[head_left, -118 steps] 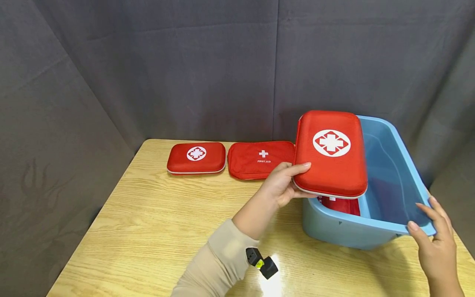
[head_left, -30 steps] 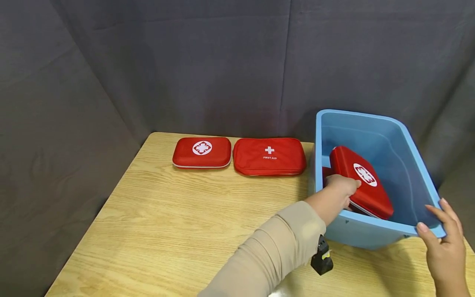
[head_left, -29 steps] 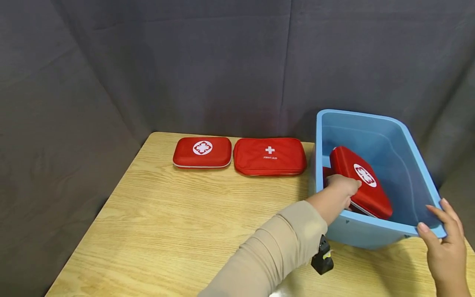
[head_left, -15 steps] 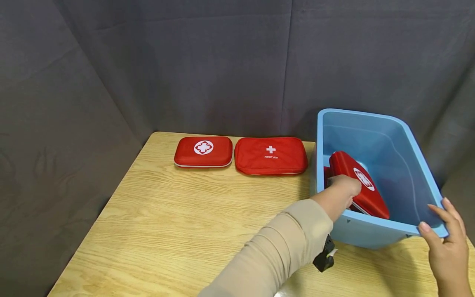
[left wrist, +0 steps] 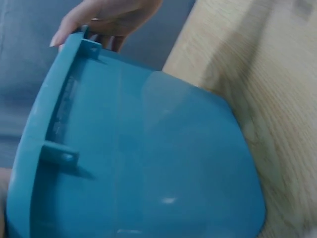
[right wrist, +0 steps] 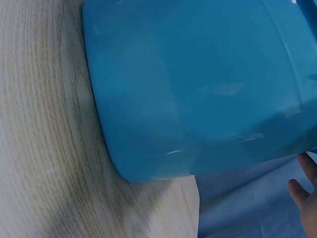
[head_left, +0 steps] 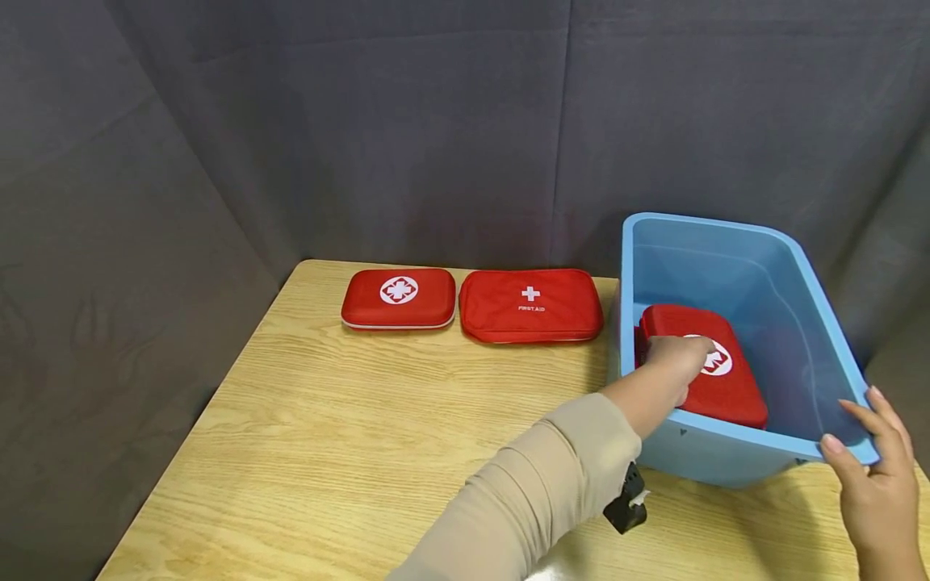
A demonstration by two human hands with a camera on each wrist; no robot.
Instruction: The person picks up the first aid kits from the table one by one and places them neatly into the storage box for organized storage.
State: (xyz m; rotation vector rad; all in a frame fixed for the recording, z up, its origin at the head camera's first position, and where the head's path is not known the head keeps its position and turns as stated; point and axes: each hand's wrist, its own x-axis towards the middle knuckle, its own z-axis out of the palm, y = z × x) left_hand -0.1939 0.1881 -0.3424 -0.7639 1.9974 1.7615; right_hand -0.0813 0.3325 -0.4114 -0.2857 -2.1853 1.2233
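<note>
In the head view, my left hand [head_left: 677, 361] reaches over the near left rim into a blue plastic bin [head_left: 799, 323]. It grips the left side of a large red hard-shell first aid case [head_left: 722, 395], which lies inside, face up. Part of the hand lies over the white cross emblem, and the other fingers are hidden. Another dark red item [head_left: 639, 343] shows at the bin's left wall, mostly covered. At the near right corner, my right hand [head_left: 877, 476] pinches the rim. The left wrist view shows the right hand [left wrist: 111, 20] at that corner.
On the wooden table [head_left: 327, 452], left of the bin, lie a smaller red hard case [head_left: 370, 311] and a soft red FIRST AID pouch [head_left: 501, 311]. A grey curtain [head_left: 436, 145] hangs behind. A black wrist camera [head_left: 626, 500] sits by the left sleeve.
The left hand has carried the large case from above the bin down into it. There the case has turned from tilted to flatter. The right hand stays on the rim.
</note>
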